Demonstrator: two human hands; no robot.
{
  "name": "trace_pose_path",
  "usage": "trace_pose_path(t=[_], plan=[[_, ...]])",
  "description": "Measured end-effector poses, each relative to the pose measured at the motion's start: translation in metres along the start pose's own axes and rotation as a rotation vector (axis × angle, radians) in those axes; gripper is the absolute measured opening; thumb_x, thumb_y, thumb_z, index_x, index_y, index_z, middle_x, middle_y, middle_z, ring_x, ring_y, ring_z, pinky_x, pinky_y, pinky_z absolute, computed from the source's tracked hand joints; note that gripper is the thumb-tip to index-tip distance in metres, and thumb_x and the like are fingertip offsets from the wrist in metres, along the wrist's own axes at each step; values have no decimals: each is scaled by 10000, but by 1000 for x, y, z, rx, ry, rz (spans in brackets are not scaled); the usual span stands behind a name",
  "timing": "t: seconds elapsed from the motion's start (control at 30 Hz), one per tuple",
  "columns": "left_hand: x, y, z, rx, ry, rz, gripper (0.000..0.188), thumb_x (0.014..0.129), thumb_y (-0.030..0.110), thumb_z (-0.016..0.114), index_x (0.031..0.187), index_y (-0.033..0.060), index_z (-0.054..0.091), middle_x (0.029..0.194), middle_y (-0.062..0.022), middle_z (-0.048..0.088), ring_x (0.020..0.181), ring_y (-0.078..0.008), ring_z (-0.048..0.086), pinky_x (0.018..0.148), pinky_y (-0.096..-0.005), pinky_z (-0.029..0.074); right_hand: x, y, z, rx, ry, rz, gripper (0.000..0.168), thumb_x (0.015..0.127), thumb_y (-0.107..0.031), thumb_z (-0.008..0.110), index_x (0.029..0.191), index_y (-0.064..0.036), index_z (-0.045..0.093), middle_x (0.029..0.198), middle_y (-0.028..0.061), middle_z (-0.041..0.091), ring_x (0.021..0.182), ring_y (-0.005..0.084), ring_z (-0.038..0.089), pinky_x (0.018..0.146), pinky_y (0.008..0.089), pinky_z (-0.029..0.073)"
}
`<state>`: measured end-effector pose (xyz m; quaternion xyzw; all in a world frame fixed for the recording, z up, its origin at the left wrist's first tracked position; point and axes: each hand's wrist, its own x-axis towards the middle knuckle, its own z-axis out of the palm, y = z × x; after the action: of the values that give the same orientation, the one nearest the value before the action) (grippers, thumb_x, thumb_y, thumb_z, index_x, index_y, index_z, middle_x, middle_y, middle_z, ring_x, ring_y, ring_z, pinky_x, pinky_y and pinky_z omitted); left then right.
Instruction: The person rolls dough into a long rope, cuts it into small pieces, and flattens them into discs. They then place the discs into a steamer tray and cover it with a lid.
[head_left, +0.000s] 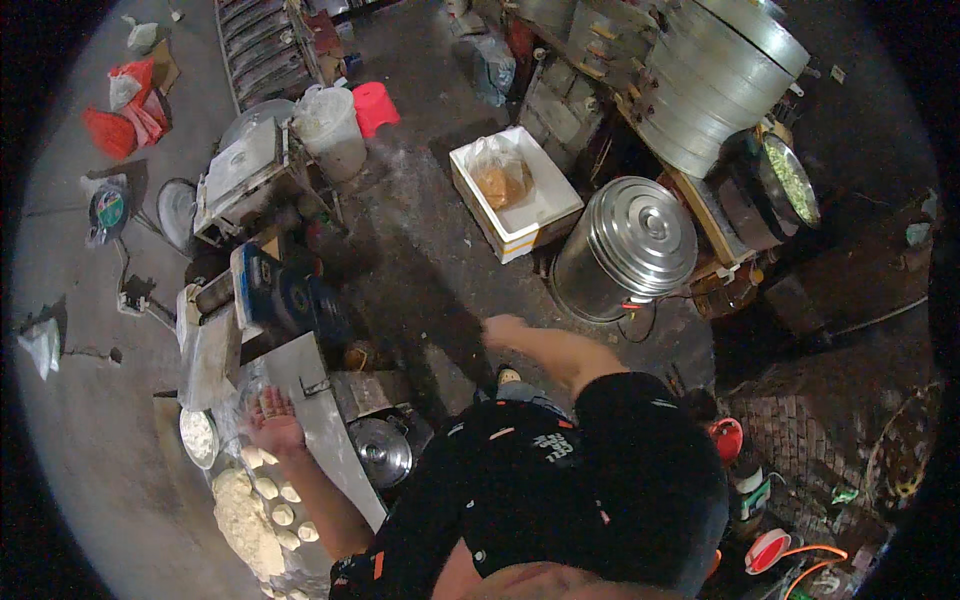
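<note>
My left hand (277, 421) is held palm up over the worktable (330, 442), fingers somewhat apart and nothing in them. Pale flour seems to dust the palm. Just below it lie several small dough pieces (283, 514), beside a large lump of dough (241, 517). A bowl of white flour (199, 437) stands to the left of the hand. Beyond the fingertips is a dough-rolling machine (214, 337) with a blue side. My right hand (502, 331) is out over the floor, away from the table. Blur hides its fingers, and I see no object in it.
A lidded steel pot (626, 247) and a white foam box (517, 191) holding a bagged orange-brown food stand ahead on the right. Stacked metal steamers (720, 82) rise behind them. A white bucket (330, 131) and a pink stool (375, 109) are ahead left. Another lidded pot (381, 451) sits beside the worktable.
</note>
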<state>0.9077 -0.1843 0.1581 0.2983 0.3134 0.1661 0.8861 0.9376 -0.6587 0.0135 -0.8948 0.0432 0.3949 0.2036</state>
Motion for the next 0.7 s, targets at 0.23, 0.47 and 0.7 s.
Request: trace_pose_path(t=[0.23,0.47,0.7], plan=[[61,-142,81,218,-30,-274,371,944,389,456,1144,92,552,1127,-112,604,988,-262,598,841,-422,511,44,250,25,-175,31,111,200,763,-103,578,872,-30,728,829,195,679,753,386,660,634,497,520],[130,-212,222,396,-169,-247,318,932,339,528,1161,121,564,1089,-100,610,933,-227,606,779,-340,505,144,285,7,-241,126,-73,211,743,-149,594,859,-14,708,810,214,672,722,392,656,624,484,526],[308,-252,314,389,-390,-377,321,941,313,527,1153,74,560,1023,-101,629,887,-239,617,754,-366,516,199,231,-142,202,105,238,246,822,-217,522,791,-11,654,716,156,636,629,282,622,592,413,501]])
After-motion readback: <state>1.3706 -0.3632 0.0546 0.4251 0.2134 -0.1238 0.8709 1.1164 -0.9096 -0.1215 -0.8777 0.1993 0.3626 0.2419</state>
